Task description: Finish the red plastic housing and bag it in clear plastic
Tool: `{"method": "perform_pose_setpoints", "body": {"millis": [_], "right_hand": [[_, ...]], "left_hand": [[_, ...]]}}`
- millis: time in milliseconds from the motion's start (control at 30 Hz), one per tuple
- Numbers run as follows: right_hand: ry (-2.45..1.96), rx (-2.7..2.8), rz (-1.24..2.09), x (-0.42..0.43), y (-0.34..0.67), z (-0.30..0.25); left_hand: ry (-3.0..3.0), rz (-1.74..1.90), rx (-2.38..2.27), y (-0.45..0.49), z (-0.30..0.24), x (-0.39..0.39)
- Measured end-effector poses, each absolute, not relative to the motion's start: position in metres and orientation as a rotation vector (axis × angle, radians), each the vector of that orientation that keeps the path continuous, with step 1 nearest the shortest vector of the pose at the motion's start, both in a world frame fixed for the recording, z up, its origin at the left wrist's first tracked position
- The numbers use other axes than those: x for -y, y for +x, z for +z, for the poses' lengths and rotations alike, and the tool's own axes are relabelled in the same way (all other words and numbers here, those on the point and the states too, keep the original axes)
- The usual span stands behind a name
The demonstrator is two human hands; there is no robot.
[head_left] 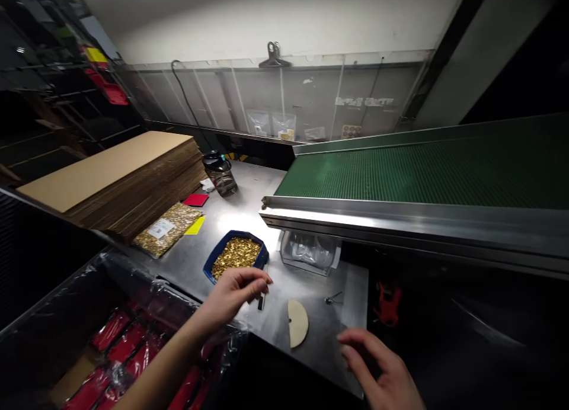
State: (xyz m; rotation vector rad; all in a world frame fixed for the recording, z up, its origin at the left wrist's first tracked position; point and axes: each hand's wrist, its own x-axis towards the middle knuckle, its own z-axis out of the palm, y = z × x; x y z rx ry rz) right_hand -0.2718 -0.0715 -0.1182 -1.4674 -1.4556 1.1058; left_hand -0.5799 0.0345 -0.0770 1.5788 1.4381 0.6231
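Note:
My left hand point(235, 294) hovers just in front of a blue tray point(212, 262) filled with small gold metal parts point(235, 255). Its fingers are curled together in a pinch, and a tiny gold piece seems to sit at the fingertips. My right hand point(377, 368) is low at the table's front edge with its fingers spread and nothing in it. Between the hands a pale half-round piece point(297, 322) lies flat on the steel table point(249, 211). A short dark stick point(261, 302) lies beside my left fingers.
A green conveyor belt point(422, 173) runs along the right, with a clear plastic bag point(309, 251) under its end. A stack of flat cardboard point(115, 179), a bag of gold parts point(166, 229), a dark jar point(220, 173) and red and yellow cards sit at the back left. A lined bin with red packets point(120, 345) stands below left.

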Motion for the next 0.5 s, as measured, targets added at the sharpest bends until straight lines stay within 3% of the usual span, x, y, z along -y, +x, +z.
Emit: {"method": "perform_pose_setpoints", "body": {"millis": [200,500], "right_hand": [[-1.106,1.756,1.192,0.035,-0.281,-0.059],[-1.334,1.558,1.036,0.064,-0.249,-0.077]], "left_hand": [[1.084,0.575,-0.960,-0.496,-0.073,0.017],[0.875,0.552,-0.975,-0.458,-0.089,0.028]]}}
